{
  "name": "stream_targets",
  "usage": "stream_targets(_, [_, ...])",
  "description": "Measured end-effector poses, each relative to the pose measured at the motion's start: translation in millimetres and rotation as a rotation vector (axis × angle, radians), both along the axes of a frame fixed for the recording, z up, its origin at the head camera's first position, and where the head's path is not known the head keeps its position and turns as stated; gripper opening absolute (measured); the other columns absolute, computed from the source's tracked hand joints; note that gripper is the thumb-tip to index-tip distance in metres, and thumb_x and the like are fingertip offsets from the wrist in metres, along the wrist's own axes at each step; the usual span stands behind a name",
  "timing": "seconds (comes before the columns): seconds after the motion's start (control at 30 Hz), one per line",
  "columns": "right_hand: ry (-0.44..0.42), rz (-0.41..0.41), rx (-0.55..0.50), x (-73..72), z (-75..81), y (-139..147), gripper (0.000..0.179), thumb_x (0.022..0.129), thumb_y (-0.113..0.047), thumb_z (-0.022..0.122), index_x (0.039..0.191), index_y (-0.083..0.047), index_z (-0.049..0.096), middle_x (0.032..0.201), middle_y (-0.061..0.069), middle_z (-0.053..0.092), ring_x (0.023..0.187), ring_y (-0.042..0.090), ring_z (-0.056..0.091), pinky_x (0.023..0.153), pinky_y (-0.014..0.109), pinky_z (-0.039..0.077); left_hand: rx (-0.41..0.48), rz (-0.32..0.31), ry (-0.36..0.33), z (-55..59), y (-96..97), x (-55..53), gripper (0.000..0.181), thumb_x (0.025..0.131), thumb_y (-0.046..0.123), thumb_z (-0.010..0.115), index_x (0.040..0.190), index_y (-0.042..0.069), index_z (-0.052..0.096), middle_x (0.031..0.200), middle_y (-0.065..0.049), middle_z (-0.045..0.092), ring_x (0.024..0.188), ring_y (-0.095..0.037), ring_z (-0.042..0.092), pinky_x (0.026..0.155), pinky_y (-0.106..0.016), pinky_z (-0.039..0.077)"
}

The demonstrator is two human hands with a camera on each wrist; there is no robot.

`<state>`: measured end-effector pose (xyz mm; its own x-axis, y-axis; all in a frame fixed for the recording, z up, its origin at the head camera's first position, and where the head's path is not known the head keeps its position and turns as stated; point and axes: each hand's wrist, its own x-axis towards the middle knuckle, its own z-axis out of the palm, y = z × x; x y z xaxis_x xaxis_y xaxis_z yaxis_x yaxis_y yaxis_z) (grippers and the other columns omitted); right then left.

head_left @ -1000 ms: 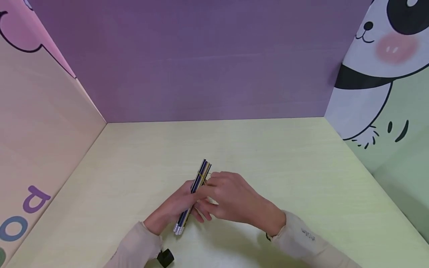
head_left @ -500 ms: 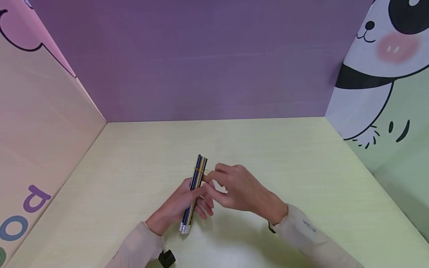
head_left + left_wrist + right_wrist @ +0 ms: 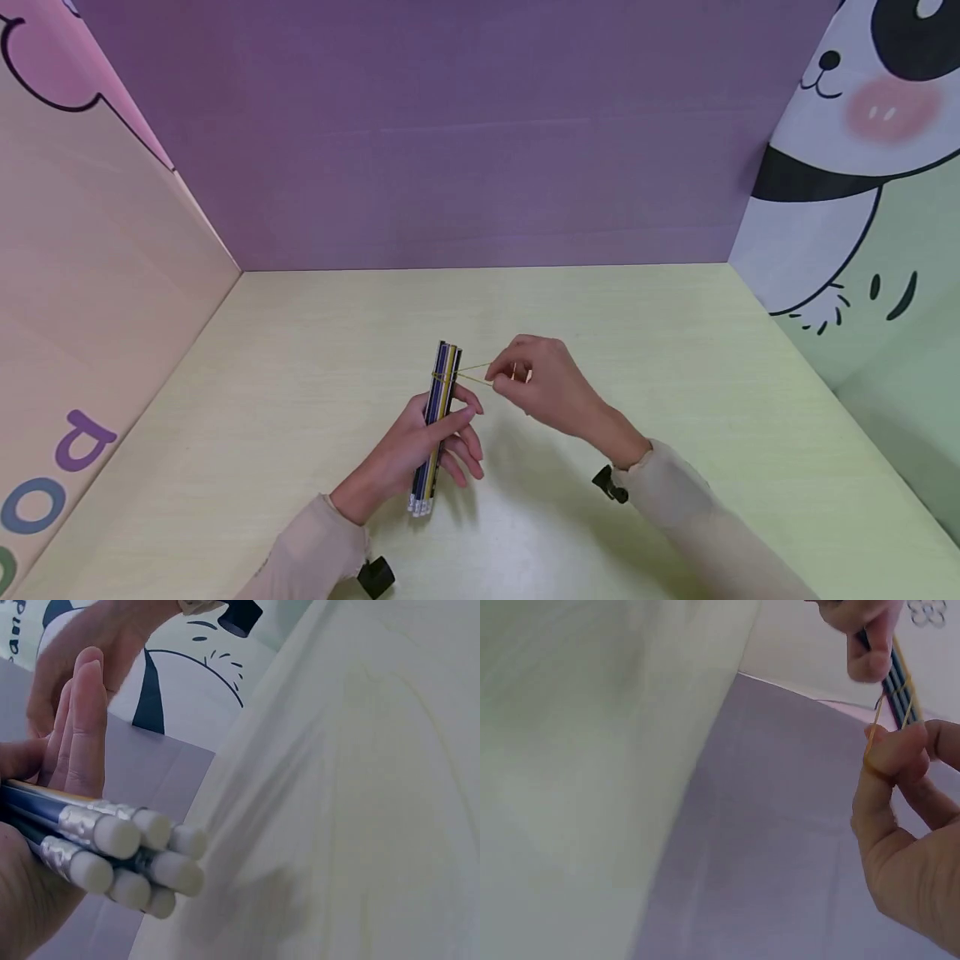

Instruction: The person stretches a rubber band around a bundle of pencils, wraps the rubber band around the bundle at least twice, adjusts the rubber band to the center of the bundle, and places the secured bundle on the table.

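A bundle of several pencils [image 3: 432, 442] stands tilted in my left hand [image 3: 405, 442], the thumb laid across it. In the left wrist view the pencils' white eraser ends [image 3: 118, 838] with silver ferrules point toward the camera. A thin yellow rubber band [image 3: 476, 367] goes round the bundle near its far end and stretches out to the right. My right hand [image 3: 551, 383] holds the stretched loop, up and to the right of the pencils. Seen from the right wrist, the rubber band [image 3: 876, 735] loops round a bent finger of that hand.
A pale wooden tabletop [image 3: 337, 333] lies under both hands. Behind it rises a purple wall [image 3: 480, 150], with a pink wall [image 3: 112, 250] at the left and a panda-printed panel [image 3: 847, 350] at the right. Black wrist devices [image 3: 377, 577] sit at both sleeves.
My right hand has moved up and to the right, away from the pencils, drawing the rubber band out into a long loop. The bundle has turned more upright in my left hand.
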<state>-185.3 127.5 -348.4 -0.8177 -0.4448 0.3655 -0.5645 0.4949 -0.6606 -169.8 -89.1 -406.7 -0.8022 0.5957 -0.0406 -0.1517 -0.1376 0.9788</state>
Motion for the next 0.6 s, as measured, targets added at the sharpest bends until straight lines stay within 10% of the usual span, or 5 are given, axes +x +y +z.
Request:
stream_targets(0.2, [-0.492,0.042,-0.142,-23.9,-9.8,16,0.014,0.087,-0.01,0.074,0.1,-0.013,0.078,0.091,0.009,0.064,0.045,0.022,0.044,0.045,0.029,0.038,-0.042,-0.037,0.022,0.4,-1.1,-0.1,0.034,0.104,0.027,0.055,0.12,-0.001,0.046,0.08,-0.02,0.07,0.071,-0.04,0.072,0.057,-0.053,0.059])
stream_targets(0.6, [-0.556,0.18,0.105,-36.8,-24.0,27,0.047,0.078,-0.028,0.086,0.121,-0.021,0.067,0.112,0.021,0.055,0.052,0.013,0.044,0.049,0.025,0.038,-0.315,-0.028,0.225,-4.2,2.4,1.2,0.021,0.105,0.014,0.052,0.115,-0.004,0.05,0.076,-0.02,0.068,0.064,-0.036,0.072,0.049,-0.048,0.058])
